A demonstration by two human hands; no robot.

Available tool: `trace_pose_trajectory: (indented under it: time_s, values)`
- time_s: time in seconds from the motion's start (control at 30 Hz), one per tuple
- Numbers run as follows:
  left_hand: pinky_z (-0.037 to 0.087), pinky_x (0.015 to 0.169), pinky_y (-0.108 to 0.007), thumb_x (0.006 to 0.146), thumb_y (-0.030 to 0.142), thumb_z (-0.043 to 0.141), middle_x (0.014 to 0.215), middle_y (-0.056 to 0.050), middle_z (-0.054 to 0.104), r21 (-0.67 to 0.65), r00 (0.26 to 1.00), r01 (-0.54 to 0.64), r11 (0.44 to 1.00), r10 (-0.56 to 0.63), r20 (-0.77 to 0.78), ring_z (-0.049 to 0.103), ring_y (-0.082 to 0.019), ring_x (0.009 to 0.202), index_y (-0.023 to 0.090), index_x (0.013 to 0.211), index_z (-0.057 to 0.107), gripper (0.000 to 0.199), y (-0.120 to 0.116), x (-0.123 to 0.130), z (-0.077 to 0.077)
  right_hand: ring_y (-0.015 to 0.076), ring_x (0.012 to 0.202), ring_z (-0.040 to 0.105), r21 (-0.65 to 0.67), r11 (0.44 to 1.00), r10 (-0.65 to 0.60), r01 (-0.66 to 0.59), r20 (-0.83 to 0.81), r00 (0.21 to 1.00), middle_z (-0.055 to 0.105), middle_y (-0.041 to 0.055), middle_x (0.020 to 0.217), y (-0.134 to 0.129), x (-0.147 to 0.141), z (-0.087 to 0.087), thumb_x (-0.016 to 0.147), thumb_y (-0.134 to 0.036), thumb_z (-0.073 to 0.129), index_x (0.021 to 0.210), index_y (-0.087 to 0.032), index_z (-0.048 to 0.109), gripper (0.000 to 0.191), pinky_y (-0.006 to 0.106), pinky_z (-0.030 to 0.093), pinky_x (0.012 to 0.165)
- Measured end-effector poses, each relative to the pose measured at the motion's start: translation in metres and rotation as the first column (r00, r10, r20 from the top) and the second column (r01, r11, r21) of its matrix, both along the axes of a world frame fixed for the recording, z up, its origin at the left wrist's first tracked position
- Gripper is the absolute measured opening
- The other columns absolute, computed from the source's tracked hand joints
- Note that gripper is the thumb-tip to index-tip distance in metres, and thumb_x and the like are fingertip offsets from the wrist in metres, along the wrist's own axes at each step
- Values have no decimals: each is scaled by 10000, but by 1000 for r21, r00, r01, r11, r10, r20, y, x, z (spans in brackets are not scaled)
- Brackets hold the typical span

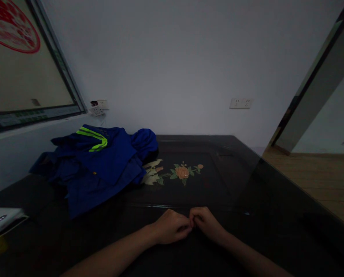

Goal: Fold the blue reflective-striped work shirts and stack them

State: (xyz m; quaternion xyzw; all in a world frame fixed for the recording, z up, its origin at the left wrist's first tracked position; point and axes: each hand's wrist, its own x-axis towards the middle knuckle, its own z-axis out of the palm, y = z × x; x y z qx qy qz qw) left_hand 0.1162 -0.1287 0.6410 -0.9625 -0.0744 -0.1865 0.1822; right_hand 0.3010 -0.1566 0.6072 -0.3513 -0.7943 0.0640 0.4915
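Note:
My left hand (172, 227) rests near the front of the dark table (232, 246), its fingers curled into a loose fist. Against its knuckles lies my right hand (205, 222), curled closed as well, so that the two touch at the fingers. I see nothing held in either one. Beyond them, a flower design (182, 172) with green leaves decorates the glossy tabletop. To the left is a crumpled heap of blue clothes (111, 161) with bright yellow-green stripes, apart from both hands.
At the left edge sits a white device (4, 219), partly cut off. Wall sockets (240, 103) are behind the table, and a power strip (96, 110) is by the window frame (64, 77). Wooden floor (319, 181) shows past the table's right edge.

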Motion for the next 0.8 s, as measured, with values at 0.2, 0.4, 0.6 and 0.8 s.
trace_pose_trajectory:
  time_s: [0.2,0.4,0.6,0.8]
  values:
    - [326,557,-190,857,172,547,717,22,661,-4,1000,-4,1000,4,-12,575,-99,613,182,790,618,98,0,-1,1,118,598,536,29,1000,-2,1,31,1000,578,-15,585,0,1,1,610,0,369,564,-175,568,269,201,384,628]
    - [343,574,-183,859,172,549,718,19,662,-41,1000,-16,999,16,-10,587,-100,623,181,800,630,100,1,-1,1,126,608,545,35,999,0,-1,35,999,584,-7,595,-2,1,1,626,-11,372,580,-173,573,262,206,383,624]
    - [350,572,-179,865,176,544,714,21,655,-64,1000,-5,998,4,-6,584,-98,624,179,787,623,112,1,-2,3,129,622,551,15,1000,4,-4,32,999,595,-3,612,-1,2,1,603,-20,374,585,-176,574,254,211,392,645]
    - [335,564,-186,851,178,561,717,29,665,-47,1000,-21,999,21,15,602,-95,626,182,785,605,80,5,-1,-1,127,618,547,3,1000,14,-14,-19,1000,598,-1,614,6,2,-1,597,-49,373,592,-178,570,235,208,379,627]
